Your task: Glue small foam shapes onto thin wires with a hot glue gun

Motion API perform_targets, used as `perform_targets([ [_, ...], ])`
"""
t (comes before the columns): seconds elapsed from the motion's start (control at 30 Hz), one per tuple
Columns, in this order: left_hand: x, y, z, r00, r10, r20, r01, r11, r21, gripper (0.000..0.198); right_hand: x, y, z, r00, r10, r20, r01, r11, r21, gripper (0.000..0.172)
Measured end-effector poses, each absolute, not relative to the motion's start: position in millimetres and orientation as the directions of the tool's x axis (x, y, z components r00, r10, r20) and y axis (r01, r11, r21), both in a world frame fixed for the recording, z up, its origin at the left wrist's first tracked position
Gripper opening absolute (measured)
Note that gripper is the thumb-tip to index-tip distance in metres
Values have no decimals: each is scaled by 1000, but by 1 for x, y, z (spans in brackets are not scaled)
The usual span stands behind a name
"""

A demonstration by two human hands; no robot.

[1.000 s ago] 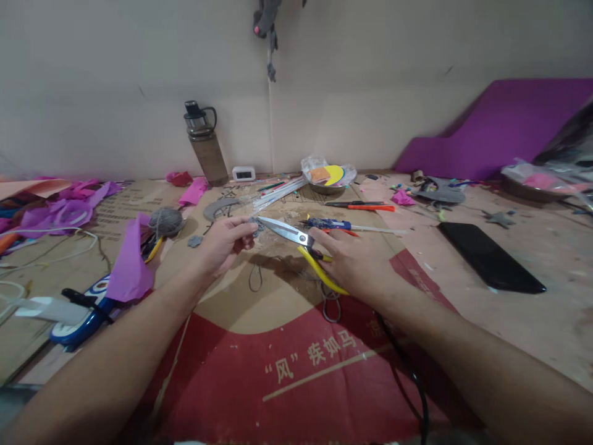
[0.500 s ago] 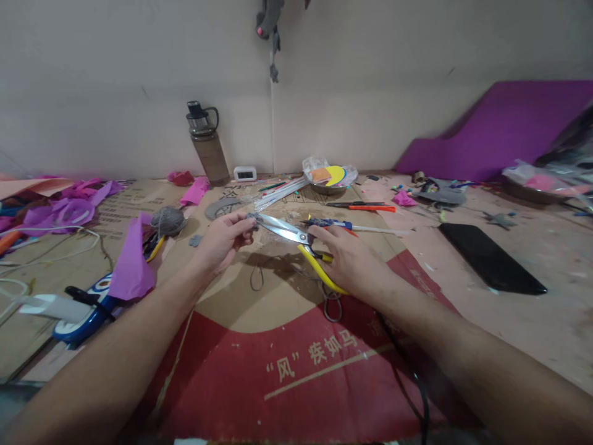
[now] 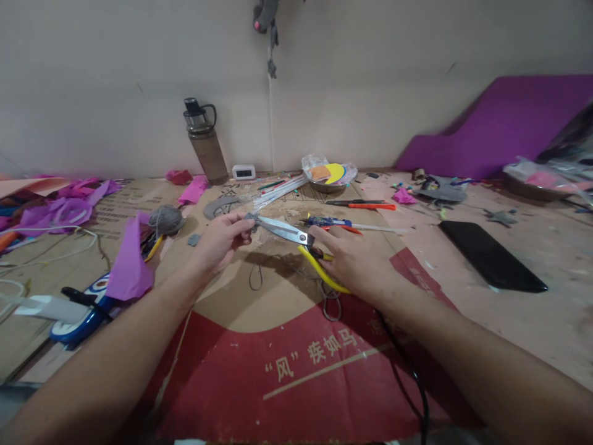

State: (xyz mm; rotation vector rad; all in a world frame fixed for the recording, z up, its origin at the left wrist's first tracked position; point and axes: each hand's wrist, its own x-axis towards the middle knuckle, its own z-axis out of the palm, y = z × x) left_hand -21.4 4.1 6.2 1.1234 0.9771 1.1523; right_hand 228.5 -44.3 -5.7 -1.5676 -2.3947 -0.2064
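Observation:
Yellow-handled scissors (image 3: 283, 231) are in my right hand (image 3: 347, 253), blades pointing left and nearly closed. My left hand (image 3: 227, 240) pinches a small grey fuzzy piece (image 3: 251, 217) between thumb and fingertips, right at the scissors' tips. Whether the blades have the piece between them is too small to tell. Loops of thin grey yarn (image 3: 332, 307) trail on the cardboard (image 3: 241, 312) beneath my hands. A small grey scrap (image 3: 193, 240) lies left of my left hand.
A grey yarn ball (image 3: 165, 219), purple paper (image 3: 132, 262) and a blue-white power strip (image 3: 76, 330) lie left. A bottle (image 3: 204, 148) and small clock (image 3: 244, 172) stand behind. A glue gun (image 3: 327, 221) lies beyond my right hand; a black phone (image 3: 491, 254) rests right.
The scissor blades have closed a little at the grey piece. Both hands hold nearly the same place, and the whole view has shifted slightly.

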Motion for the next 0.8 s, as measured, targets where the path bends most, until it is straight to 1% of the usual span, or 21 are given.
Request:
perform_targets([
  [0.1,-21,4,6,163,986,-22,-201,55,978,17,229,-44,-6,-377,877,300,919,394,2,32],
  [0.23,-21,4,7,187,982,-38,-226,81,971,17,228,-46,-6,-362,887,286,927,375,9,30],
  [0.53,-18,-1,8,189,979,-81,-292,135,947,15,228,-47,-11,-361,872,331,928,371,34,31],
  [0.7,-16,-1,10,180,979,-98,-313,151,938,16,229,-46,-13,-348,880,323,932,363,15,32],
  [0.8,-17,0,10,167,981,-99,-311,148,939,18,229,-45,-12,-350,886,303,924,380,-42,34],
])
